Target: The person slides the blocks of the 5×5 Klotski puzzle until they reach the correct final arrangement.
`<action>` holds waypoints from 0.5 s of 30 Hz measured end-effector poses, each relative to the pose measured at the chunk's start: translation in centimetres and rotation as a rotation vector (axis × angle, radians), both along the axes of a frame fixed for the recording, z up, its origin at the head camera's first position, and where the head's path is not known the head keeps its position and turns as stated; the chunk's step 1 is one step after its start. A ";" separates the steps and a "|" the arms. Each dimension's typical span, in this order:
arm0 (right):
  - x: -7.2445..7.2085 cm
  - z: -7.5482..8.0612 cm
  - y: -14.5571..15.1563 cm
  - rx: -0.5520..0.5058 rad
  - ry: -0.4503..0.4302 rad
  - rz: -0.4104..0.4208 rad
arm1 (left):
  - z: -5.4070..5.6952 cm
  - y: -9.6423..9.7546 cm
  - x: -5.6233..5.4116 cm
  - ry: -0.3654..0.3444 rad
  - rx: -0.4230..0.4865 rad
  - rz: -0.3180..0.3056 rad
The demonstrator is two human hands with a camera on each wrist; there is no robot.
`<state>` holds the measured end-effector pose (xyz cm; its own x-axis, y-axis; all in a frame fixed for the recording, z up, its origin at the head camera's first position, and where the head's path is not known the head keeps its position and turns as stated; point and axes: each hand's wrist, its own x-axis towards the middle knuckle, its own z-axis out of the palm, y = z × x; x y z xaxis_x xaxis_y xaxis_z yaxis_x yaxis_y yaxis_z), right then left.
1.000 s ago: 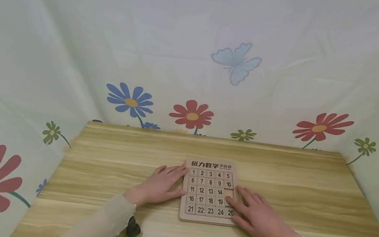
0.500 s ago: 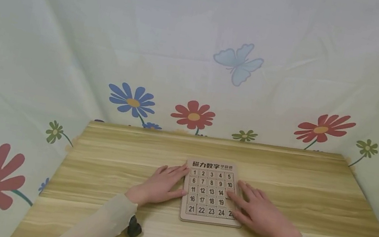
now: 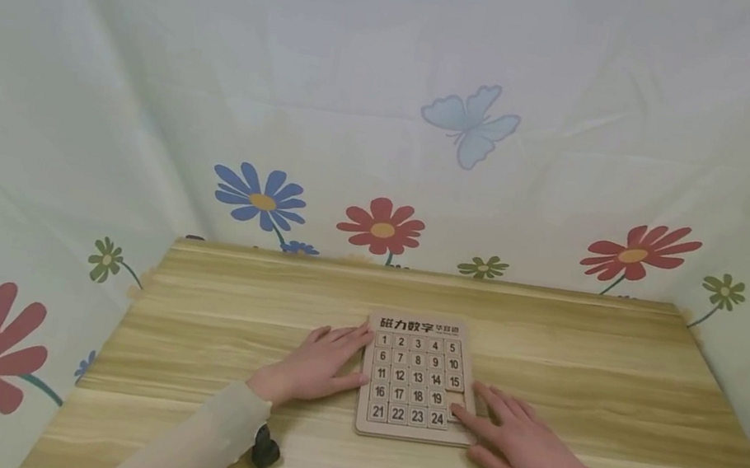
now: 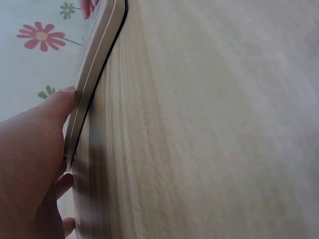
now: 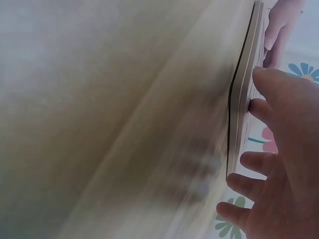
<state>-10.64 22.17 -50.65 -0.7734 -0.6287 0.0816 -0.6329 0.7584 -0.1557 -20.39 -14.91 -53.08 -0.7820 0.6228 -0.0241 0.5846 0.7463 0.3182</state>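
A wooden sliding number puzzle (image 3: 415,435) lies on the table, rows of numbered tiles in its frame. My left hand (image 3: 309,369) rests along its left edge, fingers fairly straight; in the left wrist view the thumb (image 4: 62,103) touches the rim. My right hand (image 3: 528,453) reaches over the lower right corner. Its index fingertip is at an opening (image 3: 456,400) below the 15 tile (image 3: 455,382), beside the 19 tile (image 3: 437,399). That hand hides the bottom right corner of the grid. In the right wrist view its other fingers (image 5: 246,186) spread beside the frame.
The wood-grain table (image 3: 245,286) extends around the puzzle. Behind and at both sides hangs a pale cloth (image 3: 339,94) printed with flowers and a butterfly. Small black devices (image 3: 265,449) sit at both wrists.
My right index finger first pushed up the right column, then drew back down and right. The 15 tile now shows under the 10, with the opening one row lower. My left hand stays put.
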 end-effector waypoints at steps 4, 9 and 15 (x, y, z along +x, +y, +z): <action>-0.6 -0.5 0.1 0.004 0.006 -0.025 | 0.1 0.1 0.1 0.003 -0.005 0.000; -1.1 -0.5 0.1 -0.008 0.016 -0.028 | 0.3 0.3 0.1 0.002 0.003 -0.009; -1.7 -0.2 0.5 -0.043 0.016 -0.038 | 0.8 0.2 0.0 -0.007 0.046 0.002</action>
